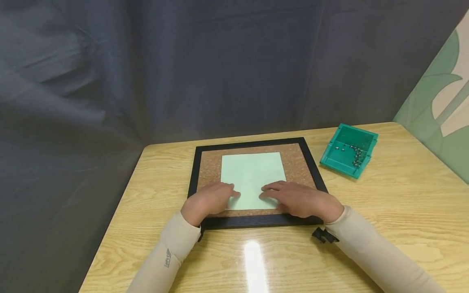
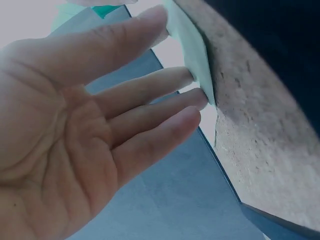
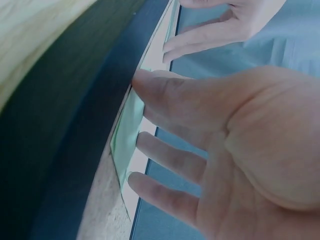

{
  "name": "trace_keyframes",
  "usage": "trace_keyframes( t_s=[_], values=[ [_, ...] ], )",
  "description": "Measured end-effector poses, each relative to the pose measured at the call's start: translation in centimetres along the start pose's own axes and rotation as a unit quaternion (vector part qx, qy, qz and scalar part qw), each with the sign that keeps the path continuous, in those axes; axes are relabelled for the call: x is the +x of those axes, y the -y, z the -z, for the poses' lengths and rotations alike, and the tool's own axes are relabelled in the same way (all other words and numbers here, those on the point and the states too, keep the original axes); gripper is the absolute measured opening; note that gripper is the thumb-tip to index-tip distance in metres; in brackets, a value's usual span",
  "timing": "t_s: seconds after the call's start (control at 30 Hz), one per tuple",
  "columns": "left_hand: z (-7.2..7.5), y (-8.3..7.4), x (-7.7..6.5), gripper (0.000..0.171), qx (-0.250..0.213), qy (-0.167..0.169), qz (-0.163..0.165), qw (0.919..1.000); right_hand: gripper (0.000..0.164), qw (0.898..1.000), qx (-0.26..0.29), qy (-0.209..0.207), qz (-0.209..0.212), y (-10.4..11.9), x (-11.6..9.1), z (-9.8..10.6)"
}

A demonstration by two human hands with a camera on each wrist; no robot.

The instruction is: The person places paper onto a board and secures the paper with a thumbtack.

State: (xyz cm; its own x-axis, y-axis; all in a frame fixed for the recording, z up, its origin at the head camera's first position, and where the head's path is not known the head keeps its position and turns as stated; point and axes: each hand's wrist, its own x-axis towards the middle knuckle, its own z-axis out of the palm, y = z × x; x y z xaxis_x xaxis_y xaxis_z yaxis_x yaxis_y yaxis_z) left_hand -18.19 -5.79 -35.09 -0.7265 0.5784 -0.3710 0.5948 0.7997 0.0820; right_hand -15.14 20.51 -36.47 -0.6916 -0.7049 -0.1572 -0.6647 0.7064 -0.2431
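Observation:
A pale green sheet of paper [image 1: 253, 171] lies on a cork board [image 1: 210, 167] with a black frame [image 1: 253, 221]. My left hand [image 1: 212, 198] rests at the sheet's lower left, its fingertips touching the paper. In the left wrist view the fingers of that left hand [image 2: 100, 110] are nearly straight and grip nothing. On the lower right of the sheet lies my right hand [image 1: 298, 197], fingers spread. The right wrist view shows this right hand [image 3: 225, 135] with fingertips against the green paper [image 3: 127, 130], holding nothing.
A green plastic tray [image 1: 338, 160] with several small metallic pieces [image 1: 357, 154] stands to the right of the board. The wooden table [image 1: 395, 195] extends around it. A dark curtain [image 1: 227, 73] hangs behind, and a patterned wall [image 1: 439, 101] stands at the right.

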Motion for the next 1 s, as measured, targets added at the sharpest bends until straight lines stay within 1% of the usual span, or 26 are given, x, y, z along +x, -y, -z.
trace_keyframes(
  t_s=[0.1,0.17,0.27,0.37,0.43,0.53,0.6,0.67,0.83,1.0],
  values=[
    [0.1,0.0,-0.1,0.048,0.018,-0.009,-0.002,0.9998,0.046,1.0,-0.014,-0.018,0.017,-0.2,0.1,-0.2],
    [0.0,0.0,0.0,0.048,0.027,-0.017,0.001,0.9995,0.046,0.999,-0.022,-0.026,0.019,-0.4,0.1,-0.3],
    [-0.2,-0.2,0.2,0.043,0.044,-0.031,-0.002,0.9986,0.049,1.0,-0.014,-0.022,0.003,-0.6,0.1,-0.4],
    [-0.5,-0.5,0.5,0.037,0.038,-0.052,0.003,0.9979,0.052,1.0,0.003,-0.008,-0.018,-0.7,0.1,-0.4],
    [-0.8,-0.7,0.7,0.04,0.037,-0.069,0.009,0.9969,0.052,1.0,0.008,-0.005,-0.019,-0.8,0.0,-0.4],
    [-1.1,-0.9,0.7,0.053,0.053,-0.084,0.015,0.9949,0.052,1.0,0.011,-0.005,-0.015,-0.9,0.0,-0.4],
    [-1.2,-0.9,0.6,0.059,0.063,-0.083,0.018,0.9944,0.052,1.0,0.011,-0.005,-0.014,-0.9,0.0,-0.4],
    [-1.3,-0.9,0.6,0.061,0.059,-0.071,0.023,0.9955,0.052,1.0,0.012,-0.003,-0.017,-0.9,-0.1,-0.3],
    [-1.3,-0.5,0.7,0.062,0.024,-0.028,0.033,0.9988,0.052,1.0,0.007,0.001,-0.022,-1.1,-0.2,-0.5],
    [-1.2,0.1,0.8,0.064,-0.001,-0.005,0.032,0.9995,0.053,1.0,0.009,-0.003,-0.021,-1.2,-0.1,-0.7]
  ],
)
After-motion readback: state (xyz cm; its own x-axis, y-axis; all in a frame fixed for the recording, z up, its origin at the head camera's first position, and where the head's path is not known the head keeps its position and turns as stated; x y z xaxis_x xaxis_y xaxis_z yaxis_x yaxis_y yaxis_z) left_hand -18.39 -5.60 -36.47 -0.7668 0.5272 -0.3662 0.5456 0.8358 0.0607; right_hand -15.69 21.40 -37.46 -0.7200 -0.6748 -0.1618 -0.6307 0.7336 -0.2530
